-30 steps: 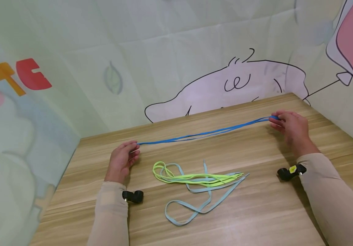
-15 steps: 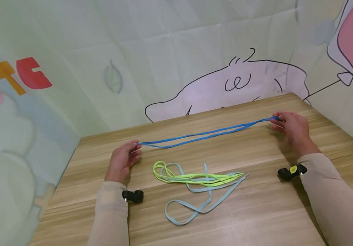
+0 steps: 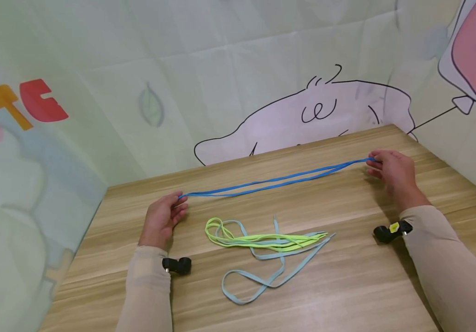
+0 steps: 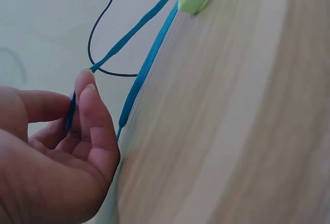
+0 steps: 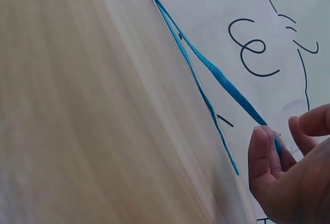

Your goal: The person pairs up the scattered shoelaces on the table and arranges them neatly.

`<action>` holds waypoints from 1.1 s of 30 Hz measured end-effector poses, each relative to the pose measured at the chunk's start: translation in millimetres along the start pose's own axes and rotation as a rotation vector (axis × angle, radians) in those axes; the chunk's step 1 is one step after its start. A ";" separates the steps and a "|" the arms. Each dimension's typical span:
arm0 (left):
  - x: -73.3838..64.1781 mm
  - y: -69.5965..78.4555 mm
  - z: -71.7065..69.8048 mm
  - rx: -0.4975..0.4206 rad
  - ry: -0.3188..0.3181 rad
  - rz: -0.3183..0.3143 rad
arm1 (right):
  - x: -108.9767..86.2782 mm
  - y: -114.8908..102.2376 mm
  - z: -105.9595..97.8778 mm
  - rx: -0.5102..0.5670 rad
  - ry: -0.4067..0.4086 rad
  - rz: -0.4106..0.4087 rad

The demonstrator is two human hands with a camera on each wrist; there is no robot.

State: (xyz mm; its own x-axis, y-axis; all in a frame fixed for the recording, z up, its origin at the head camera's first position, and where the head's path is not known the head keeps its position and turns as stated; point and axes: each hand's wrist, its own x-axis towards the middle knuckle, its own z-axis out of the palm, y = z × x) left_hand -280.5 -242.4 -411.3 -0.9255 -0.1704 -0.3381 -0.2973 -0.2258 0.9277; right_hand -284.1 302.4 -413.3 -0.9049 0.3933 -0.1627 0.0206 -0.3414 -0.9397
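A blue shoelace (image 3: 347, 163), doubled into two strands, stretches across the far part of the wooden table (image 3: 345, 290). At its left end my left hand (image 3: 163, 216) pinches it between thumb and fingers; the left wrist view shows the lace (image 4: 134, 86) running off past the fingertips. My right hand (image 3: 396, 173) pinches the other end, farther back on the right. A narrow gap separates the strands along most of the length. Nearer me lie a yellow-green shoelace (image 3: 304, 242), folded in a bundle, and a pale blue shoelace (image 3: 238, 300) in loose loops, partly crossing it.
A printed cloth backdrop (image 3: 179, 92) hangs behind the table and along both sides. Each sleeve carries a small black wrist camera, the left one (image 3: 177, 265) and the right one (image 3: 393, 232). Table wood surrounds the two lying laces.
The blue shoelace's strands have spread apart from lying close together. Most recently the left hand shifted slightly left, and the lower strand sags less near it. The other two laces stay put.
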 end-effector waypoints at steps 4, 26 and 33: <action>0.2 -0.3 -1.4 0.026 0.018 -0.002 | -0.4 0.3 0.5 -0.046 -0.002 -0.005; -2.7 0.7 -11.0 -0.064 0.054 -0.043 | 0.3 4.8 1.1 -0.165 -0.061 0.013; -4.5 1.2 -11.4 -0.076 0.040 -0.033 | 1.6 4.0 4.1 -0.256 -0.086 -0.002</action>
State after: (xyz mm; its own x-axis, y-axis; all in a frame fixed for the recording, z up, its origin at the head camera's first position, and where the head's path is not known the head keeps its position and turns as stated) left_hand -274.0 -252.9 -410.5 -0.9050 -0.1997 -0.3757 -0.3073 -0.3040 0.9017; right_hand -287.2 298.2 -416.1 -0.9377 0.3158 -0.1448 0.1155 -0.1096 -0.9872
